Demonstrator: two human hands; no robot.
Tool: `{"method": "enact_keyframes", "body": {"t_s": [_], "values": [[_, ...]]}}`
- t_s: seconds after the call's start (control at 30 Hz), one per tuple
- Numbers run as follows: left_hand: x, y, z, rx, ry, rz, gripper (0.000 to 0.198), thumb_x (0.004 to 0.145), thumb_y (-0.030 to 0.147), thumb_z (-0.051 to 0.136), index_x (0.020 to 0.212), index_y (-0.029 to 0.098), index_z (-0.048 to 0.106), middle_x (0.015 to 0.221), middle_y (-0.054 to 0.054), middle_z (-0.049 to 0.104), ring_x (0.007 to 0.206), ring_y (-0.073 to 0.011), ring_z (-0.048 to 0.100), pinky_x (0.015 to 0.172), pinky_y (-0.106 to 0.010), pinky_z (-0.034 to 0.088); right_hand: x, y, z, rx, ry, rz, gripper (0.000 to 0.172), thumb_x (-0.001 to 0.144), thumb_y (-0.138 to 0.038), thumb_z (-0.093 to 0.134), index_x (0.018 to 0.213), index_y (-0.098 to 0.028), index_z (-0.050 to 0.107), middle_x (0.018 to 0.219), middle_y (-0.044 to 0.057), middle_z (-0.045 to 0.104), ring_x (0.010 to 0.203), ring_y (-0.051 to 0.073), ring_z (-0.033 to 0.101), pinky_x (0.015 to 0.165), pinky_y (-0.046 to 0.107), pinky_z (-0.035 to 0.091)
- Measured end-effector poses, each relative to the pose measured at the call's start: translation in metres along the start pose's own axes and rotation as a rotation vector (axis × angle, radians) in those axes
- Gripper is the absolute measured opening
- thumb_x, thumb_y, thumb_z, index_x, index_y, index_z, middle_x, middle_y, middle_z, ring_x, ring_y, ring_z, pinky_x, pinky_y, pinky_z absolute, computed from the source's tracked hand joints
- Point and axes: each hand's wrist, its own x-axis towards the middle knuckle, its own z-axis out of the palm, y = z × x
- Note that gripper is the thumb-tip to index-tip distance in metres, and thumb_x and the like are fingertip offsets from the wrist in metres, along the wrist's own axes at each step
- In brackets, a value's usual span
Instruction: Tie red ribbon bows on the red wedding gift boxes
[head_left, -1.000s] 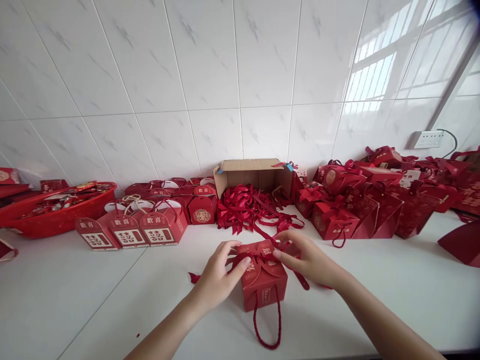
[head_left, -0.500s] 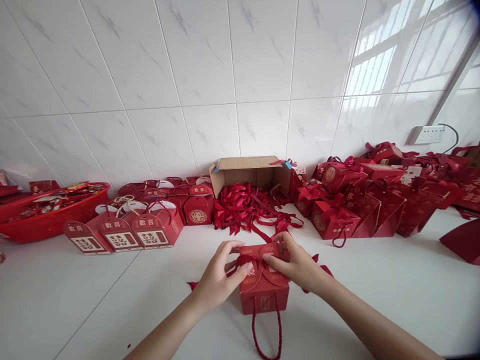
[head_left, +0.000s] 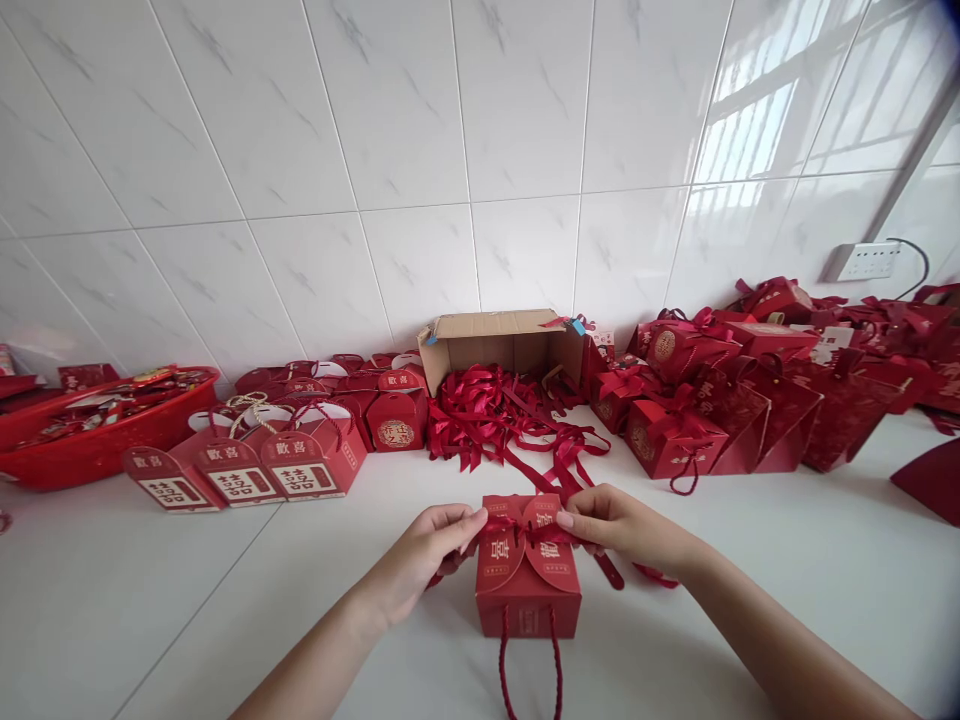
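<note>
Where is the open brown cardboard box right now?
In the head view, the brown cardboard box sits slightly right of centre beyond the foreground red gift box, by the white tiled wall, with shiny red ribbons heaped at its open front.

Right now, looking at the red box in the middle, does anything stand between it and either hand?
Nothing visible does. The left hand and right hand pinch the ribbon over the red box, one at each side. The ribbon pile lies behind; the rope handle is in front.
</note>
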Motion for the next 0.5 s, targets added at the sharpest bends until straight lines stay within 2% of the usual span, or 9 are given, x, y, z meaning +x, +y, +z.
{"method": "enact_keyframes", "body": {"t_s": [0.17,0.33,0.4,0.5], "values": [[0.005,-0.010,-0.009,0.013,-0.041,0.034,0.045,0.074,0.050,0.063,0.058,0.019,0.035,0.056,0.007,0.026,0.049,-0.0075,0.018,0.049,-0.024,0.012,0.004,0.011,-0.001,0.151,-0.004,-0.039,0.045,0.080,-0.051,0.062,0.059,-0.019,0.038,0.057,-0.007,0.029,0.047,0.006,0.026,0.037,0.018,0.022],[0.007,-0.013,-0.014,0.024,-0.111,0.064,0.046,0.076,0.044,0.062,0.056,0.019,0.029,0.055,0.007,0.027,0.050,-0.0077,0.020,0.048,-0.024,0.013,0.003,0.018,-0.007,0.117,0.017,-0.038,0.046,0.081,-0.049,0.063,0.057,-0.018,0.038,0.055,-0.007,0.025,0.050,0.007,0.019,0.040,0.019,0.018],[0.005,-0.011,-0.014,0.050,-0.092,0.079,0.046,0.077,0.043,0.062,0.055,0.018,0.030,0.056,0.006,0.029,0.051,-0.0075,0.021,0.048,-0.024,0.016,0.000,0.017,-0.011,0.137,0.020,-0.039,0.045,0.082,-0.047,0.061,0.057,-0.017,0.040,0.053,-0.007,0.028,0.049,0.007,0.021,0.043,0.021,0.019],[0.001,-0.006,-0.015,0.167,-0.034,0.111,0.044,0.079,0.045,0.058,0.055,0.018,0.033,0.060,0.004,0.037,0.052,-0.0078,0.029,0.049,-0.023,0.023,-0.005,0.013,-0.017,0.292,0.070,-0.086,0.044,0.084,-0.046,0.060,0.057,-0.017,0.043,0.052,-0.005,0.035,0.049,0.007,0.026,0.046,0.022,0.022]]}}
